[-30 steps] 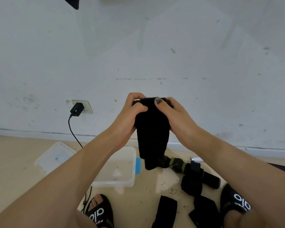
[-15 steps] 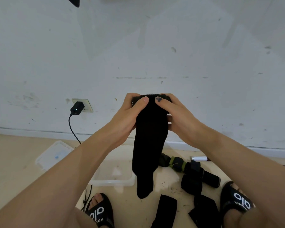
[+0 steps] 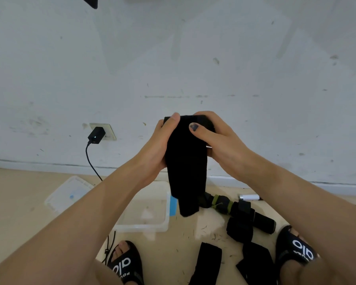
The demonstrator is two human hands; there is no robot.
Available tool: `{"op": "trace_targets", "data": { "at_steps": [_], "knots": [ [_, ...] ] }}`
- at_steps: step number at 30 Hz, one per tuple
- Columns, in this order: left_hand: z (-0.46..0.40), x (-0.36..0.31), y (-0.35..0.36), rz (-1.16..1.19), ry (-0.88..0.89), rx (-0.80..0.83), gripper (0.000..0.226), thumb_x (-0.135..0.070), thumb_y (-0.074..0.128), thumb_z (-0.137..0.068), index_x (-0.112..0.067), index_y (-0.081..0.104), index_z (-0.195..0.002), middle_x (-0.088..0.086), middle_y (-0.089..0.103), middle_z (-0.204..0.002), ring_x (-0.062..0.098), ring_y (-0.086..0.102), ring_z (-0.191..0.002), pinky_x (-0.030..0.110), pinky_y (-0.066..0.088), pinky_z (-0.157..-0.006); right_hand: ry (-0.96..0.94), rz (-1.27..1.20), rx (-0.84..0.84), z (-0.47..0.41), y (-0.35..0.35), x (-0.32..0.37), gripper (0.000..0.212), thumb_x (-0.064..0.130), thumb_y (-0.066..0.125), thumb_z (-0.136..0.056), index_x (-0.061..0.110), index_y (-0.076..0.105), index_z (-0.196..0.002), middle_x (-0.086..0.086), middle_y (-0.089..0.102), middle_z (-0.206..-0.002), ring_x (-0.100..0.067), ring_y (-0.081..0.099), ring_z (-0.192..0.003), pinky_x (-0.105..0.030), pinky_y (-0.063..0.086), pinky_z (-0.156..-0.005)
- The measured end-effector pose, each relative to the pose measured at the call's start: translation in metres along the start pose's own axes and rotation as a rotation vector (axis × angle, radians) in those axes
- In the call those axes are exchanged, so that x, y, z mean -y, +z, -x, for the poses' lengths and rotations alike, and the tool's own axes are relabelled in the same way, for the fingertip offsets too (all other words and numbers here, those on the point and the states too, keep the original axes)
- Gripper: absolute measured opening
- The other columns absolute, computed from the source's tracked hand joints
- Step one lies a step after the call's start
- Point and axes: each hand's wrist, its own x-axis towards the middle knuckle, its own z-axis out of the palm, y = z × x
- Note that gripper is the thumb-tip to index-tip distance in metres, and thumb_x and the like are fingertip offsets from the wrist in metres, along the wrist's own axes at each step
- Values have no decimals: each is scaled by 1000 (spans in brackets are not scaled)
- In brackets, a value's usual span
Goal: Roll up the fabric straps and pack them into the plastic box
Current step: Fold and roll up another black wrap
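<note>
Left hand (image 3: 159, 145): raised in front of the wall, grip closed round the top left of the strap, thumb lying across its upper edge
Right hand (image 3: 216, 140): grip closed on the top right of the same strap, thumb with a dark nail pressed on the front face
Fabric strap (image 3: 186, 167): black, held up at centre frame between both hands; top end bunched under the thumbs, loose tail hanging straight down toward 6 o'clock, clear of the floor
Plastic box (image 3: 146, 228): clear, open, on the floor at 7 o'clock from the strap's tail, partly behind the left forearm
Lid (image 3: 67, 194): clear, flat on the floor, at 9 o'clock from the box
Other straps (image 3: 249, 220): black pieces on the floor at 4 to 5 o'clock from the tail, one roll with green bands
Charger (image 3: 96, 135): black, plugged into the wall socket at 9 o'clock from the hands, cable trailing down
Slippers (image 3: 296, 250): black, white lettering, on both feet at the bottom edge
</note>
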Motion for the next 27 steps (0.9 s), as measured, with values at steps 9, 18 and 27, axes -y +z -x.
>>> {"op": "trace_targets", "data": {
  "at_steps": [9,18,27],
  "knots": [
    [2,-1,2,17,30,-39,28,-33,53,-104,-19,54,-128,6,68,-123,19,70,-111,36,59,-90,154,-29,28,2,-1,5,28,40,58,-101,23,59,-124,4,69,-106,-14,72,-98,-30,59,-75],
    [-1,2,3,-77,103,-48,30,-35,60,-85,-28,55,-113,2,65,-108,15,67,-96,36,57,-84,190,96,-2,2,-2,5,36,49,51,-103,18,65,-116,-2,72,-98,-16,75,-87,-28,60,-71],
    [0,2,7,-128,-71,-44,50,-60,44,-102,-22,49,-132,0,70,-116,15,73,-106,43,58,-98,8,188,-139,1,3,-5,15,31,61,-100,21,65,-110,0,70,-104,-9,70,-92,-30,59,-84]
  ]
}}
